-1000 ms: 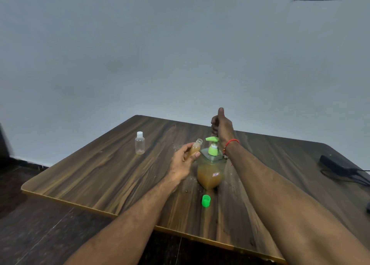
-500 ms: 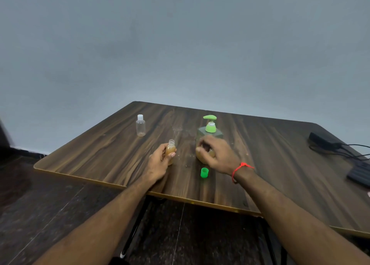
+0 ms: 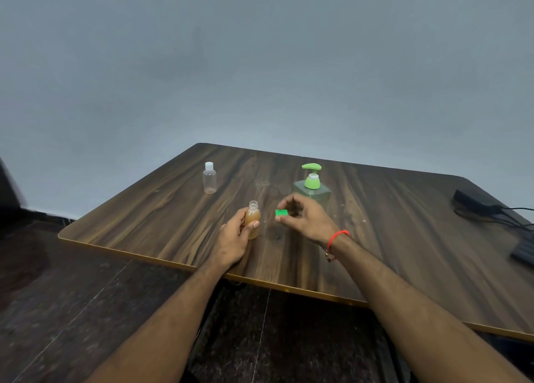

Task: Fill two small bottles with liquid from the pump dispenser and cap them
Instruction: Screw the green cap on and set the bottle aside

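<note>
A small open bottle (image 3: 253, 216) full of amber liquid stands upright on the wooden table (image 3: 404, 238), and my left hand (image 3: 235, 239) is wrapped around it. My right hand (image 3: 306, 217) pinches a green cap (image 3: 281, 212) just right of the bottle's neck, a little apart from it. Behind my right hand stands the pump dispenser (image 3: 312, 184) with its green pump head; its lower body is hidden by that hand. A second small clear bottle (image 3: 209, 178), empty and with a white cap on, stands farther back on the left.
A black adapter (image 3: 474, 202) with cables lies at the table's right edge, and a dark flat device (image 3: 524, 251) sits near it. The table's front edge runs just below my wrists, with dark floor beneath. A grey wall rises behind.
My right hand left the pump, picked the green cap up off the table and lifted it beside the bottle. My left hand brought the filled bottle down from the spout and stood it upright.
</note>
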